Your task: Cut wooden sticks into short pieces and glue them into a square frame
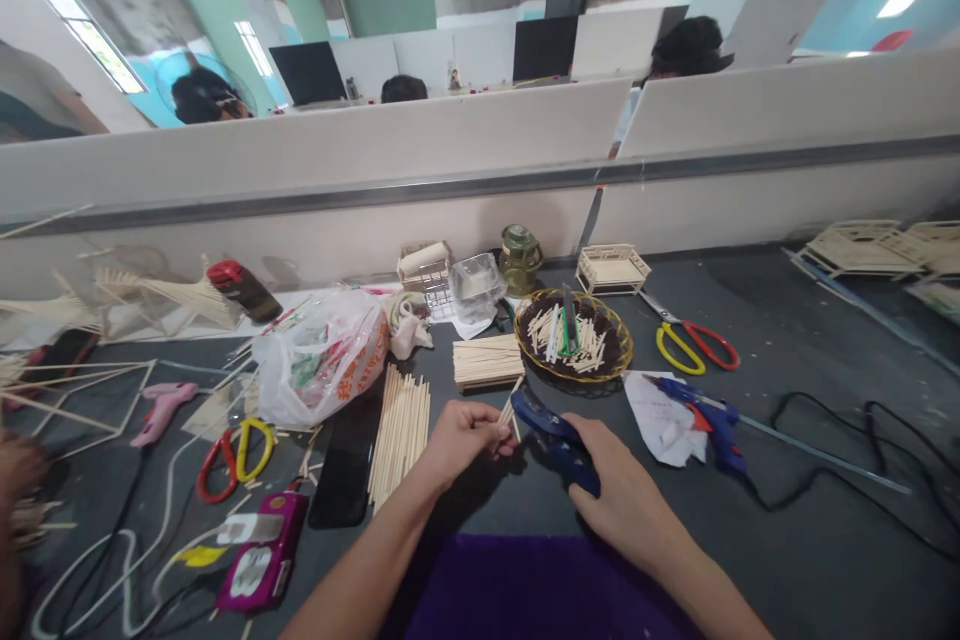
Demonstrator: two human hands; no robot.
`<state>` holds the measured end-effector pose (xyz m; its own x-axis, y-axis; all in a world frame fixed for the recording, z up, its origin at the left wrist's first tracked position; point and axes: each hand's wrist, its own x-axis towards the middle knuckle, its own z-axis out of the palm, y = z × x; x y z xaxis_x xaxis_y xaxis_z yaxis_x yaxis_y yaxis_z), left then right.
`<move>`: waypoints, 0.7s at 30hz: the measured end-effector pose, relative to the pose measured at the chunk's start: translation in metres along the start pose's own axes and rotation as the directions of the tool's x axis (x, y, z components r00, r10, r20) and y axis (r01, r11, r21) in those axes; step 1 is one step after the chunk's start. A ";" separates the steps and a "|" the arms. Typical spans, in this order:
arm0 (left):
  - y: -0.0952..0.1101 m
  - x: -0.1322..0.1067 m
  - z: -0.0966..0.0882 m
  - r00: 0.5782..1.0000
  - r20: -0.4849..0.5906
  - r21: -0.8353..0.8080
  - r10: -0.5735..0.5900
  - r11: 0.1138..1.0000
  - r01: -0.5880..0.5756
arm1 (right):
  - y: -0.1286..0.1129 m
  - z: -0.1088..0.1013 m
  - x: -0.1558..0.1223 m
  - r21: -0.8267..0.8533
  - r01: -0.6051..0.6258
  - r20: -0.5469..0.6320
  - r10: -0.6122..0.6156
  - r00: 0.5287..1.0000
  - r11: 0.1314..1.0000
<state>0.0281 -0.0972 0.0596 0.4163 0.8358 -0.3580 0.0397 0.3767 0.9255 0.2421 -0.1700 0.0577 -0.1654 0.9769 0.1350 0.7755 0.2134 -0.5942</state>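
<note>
Wooden stick [513,409], pinched in the left hand [461,440], slants up and to the right above the desk — its upper end at the nose of the blue cutter [559,445], clenched in the right hand [624,497] just beside.

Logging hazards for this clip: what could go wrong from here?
1. The left hand pinches the stick right beside the cutter held in the right hand, so fingertips could get nipped.
2. A cut-off stick piece might fly off.
3. The glue gun lies partly on paper; if hot, it may scorch it.
</note>
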 end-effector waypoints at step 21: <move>0.019 -0.023 0.008 0.982 0.005 0.466 0.190 0.868 -0.171 | -0.016 -0.015 -0.002 0.032 0.053 0.046 -0.055 0.997 0.998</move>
<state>0.0264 -0.1123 0.0864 0.4211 0.8900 -0.1748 0.3867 -0.0019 0.9222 0.2388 -0.1754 0.0785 -0.2356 0.9631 0.1305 0.7455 0.2652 -0.6115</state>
